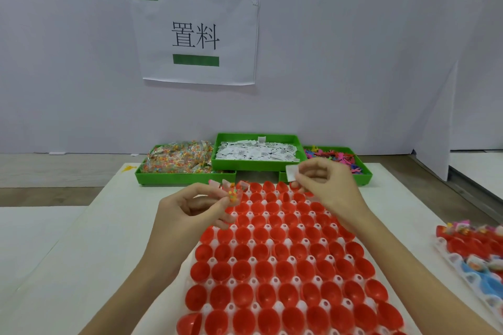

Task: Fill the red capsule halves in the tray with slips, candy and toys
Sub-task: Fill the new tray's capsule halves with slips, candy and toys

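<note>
Head view: left hand [190,207] pinches candy packet [233,194], right hand [324,185] pinches slip [290,173], above tray [351,275].

Looking down at red capsule halves [283,269], glossy, sitting in white tray [268,243] dotted with round holes. My left hand [190,211] pinching clear candy packet [233,196] speckled orange, yellow, green. My right hand [324,185] pinching plain white slip [290,173]. Three bright green bins [185,178] glowing at back: multicoloured candy bags [179,156], white slips printed black [255,151], pink, blue, orange toys [332,156]. White sign [194,35] showing black characters, dark green tape. Second tray [473,250] at right showing red and blue halves.
</note>
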The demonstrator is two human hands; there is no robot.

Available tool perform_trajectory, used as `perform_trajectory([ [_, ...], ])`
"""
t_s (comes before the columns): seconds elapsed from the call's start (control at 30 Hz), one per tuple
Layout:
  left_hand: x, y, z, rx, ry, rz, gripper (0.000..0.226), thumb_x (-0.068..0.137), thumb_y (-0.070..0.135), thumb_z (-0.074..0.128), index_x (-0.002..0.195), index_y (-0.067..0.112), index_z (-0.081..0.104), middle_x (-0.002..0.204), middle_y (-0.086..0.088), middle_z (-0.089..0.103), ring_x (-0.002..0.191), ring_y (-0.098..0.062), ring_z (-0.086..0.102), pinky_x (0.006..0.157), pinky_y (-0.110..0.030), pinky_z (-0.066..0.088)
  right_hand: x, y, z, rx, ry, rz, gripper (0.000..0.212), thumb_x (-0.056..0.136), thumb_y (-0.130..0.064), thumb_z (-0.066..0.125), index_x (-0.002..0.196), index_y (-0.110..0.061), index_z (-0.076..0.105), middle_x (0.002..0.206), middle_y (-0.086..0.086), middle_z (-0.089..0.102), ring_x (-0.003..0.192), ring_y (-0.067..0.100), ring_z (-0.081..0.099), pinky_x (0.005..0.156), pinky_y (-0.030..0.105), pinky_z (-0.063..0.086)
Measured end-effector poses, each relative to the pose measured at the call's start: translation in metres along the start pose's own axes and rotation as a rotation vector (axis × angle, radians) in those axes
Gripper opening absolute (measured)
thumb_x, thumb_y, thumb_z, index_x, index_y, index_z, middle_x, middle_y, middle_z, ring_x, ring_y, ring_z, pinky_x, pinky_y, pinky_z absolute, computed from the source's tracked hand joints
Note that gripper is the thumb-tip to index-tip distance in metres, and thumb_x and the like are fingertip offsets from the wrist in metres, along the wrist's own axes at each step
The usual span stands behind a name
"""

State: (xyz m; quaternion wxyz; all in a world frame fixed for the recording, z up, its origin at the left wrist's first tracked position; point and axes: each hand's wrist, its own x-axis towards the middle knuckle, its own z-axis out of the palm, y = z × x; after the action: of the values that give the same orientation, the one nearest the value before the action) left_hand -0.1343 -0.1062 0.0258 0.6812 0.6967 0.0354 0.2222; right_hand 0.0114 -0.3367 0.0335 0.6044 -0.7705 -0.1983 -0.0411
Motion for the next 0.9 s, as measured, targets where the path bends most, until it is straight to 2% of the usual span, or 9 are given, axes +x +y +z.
perform_trajectory([
  [0.13,-0.004,0.006,0.002,0.037,-0.134,-0.031,0.006,0.080,0.021,0.079,0.085,0.018,0.078,0.086,-0.014,0.079,0.073,-0.030,0.076,0.071,-0.026,0.060,-0.044,-0.021,0.006,0.115,-0.147,-0.004,0.009,0.088,-0.008,0.077,0.095,-0.013,0.077,0.082,0.006,0.079,0.076,0.021,0.077,0.066,0.021,0.059],
  [0.23,-0.008,0.010,0.006,0.040,-0.185,-0.007,0.007,0.080,0.022,0.079,0.085,0.017,0.078,0.085,-0.013,0.079,0.072,-0.025,0.076,0.070,-0.023,0.059,-0.059,-0.032,0.017,0.159,-0.227,0.000,0.005,0.089,-0.010,0.077,0.094,-0.011,0.077,0.082,0.008,0.079,0.077,0.023,0.078,0.066,0.024,0.061],
  [0.4,-0.009,0.008,0.010,0.042,-0.154,-0.048,0.013,0.075,0.024,0.084,0.084,0.016,0.082,0.101,-0.003,0.080,0.096,-0.017,0.076,0.078,-0.019,0.058,-0.070,-0.037,0.032,0.269,-0.287,0.032,0.007,0.090,-0.012,0.077,0.096,-0.009,0.076,0.084,0.010,0.079,0.081,0.027,0.078,0.060,0.027,0.061],
  [0.57,-0.010,0.008,0.010,-0.088,-0.177,-0.161,0.031,0.069,0.033,0.093,0.090,0.013,0.083,0.104,-0.007,0.080,0.100,-0.020,0.076,0.081,-0.018,0.058,-0.074,-0.038,0.035,0.271,-0.159,-0.002,0.006,0.090,-0.015,0.077,0.095,-0.012,0.076,0.081,0.006,0.079,0.077,0.024,0.078,0.057,0.027,0.060],
  [0.67,-0.015,0.007,0.017,-0.152,-0.164,-0.164,0.028,0.069,0.028,0.092,0.088,0.010,0.083,0.108,-0.006,0.079,0.105,-0.018,0.075,0.085,-0.017,0.057,-0.076,-0.038,0.035,0.160,-0.077,-0.053,0.004,0.089,-0.016,0.078,0.093,-0.018,0.077,0.079,-0.001,0.079,0.068,0.017,0.077,0.056,0.026,0.059],
  [0.77,-0.019,0.007,0.021,-0.136,-0.063,-0.124,0.027,0.070,0.030,0.086,0.089,0.012,0.083,0.097,-0.010,0.080,0.095,-0.019,0.076,0.082,-0.019,0.057,-0.079,-0.039,0.037,0.220,-0.170,-0.066,0.004,0.090,-0.013,0.076,0.094,-0.014,0.077,0.082,0.002,0.080,0.078,0.020,0.078,0.060,0.032,0.062],
  [0.9,-0.019,0.010,0.021,-0.094,-0.024,-0.087,0.022,0.071,0.028,0.087,0.087,0.014,0.082,0.088,-0.010,0.079,0.085,-0.018,0.077,0.075,-0.017,0.057,-0.078,-0.042,0.035,0.251,-0.238,-0.068,0.010,0.096,-0.016,0.070,0.100,-0.015,0.079,0.090,0.002,0.080,0.085,0.018,0.078,0.068,0.027,0.061],
])
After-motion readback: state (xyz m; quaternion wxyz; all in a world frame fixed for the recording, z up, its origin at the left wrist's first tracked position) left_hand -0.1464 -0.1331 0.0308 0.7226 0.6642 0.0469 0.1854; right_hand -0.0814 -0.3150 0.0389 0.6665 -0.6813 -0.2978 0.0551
